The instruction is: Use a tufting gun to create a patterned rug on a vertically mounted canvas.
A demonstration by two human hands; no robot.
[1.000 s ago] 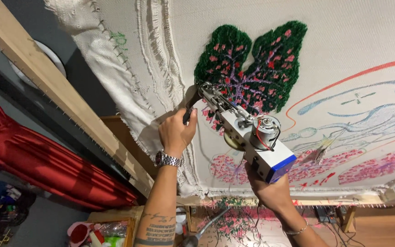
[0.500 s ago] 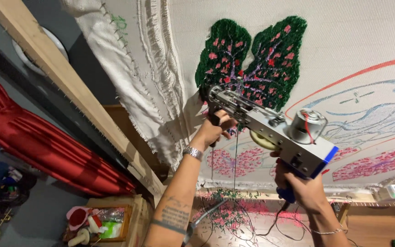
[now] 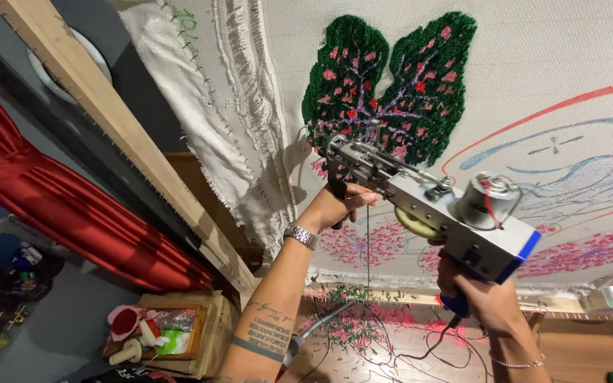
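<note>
Head view, looking up along a stretched cloth [image 3: 576, 50] on a wooden frame [image 3: 108, 106]. Both hands hold a tufting gun [image 3: 427, 202]. The left hand [image 3: 338, 206] is clenched round its black front grip at about 9 o'clock of the tool; the right hand [image 3: 480, 294] grasps the blue rear handle at 5 o'clock. Compared with a second ago, the gun has swung round and drawn closer to the camera, its motor end now large at lower right, while its needle end sits near the lower edge of the green leaf patch [image 3: 391, 92] with pink and purple tufts. I judge the tool is being repositioned, not yet stitching. A red curtain [image 3: 72, 213] hangs at 8 o'clock; yarn scraps [image 3: 370, 330] litter the floor below.
</note>
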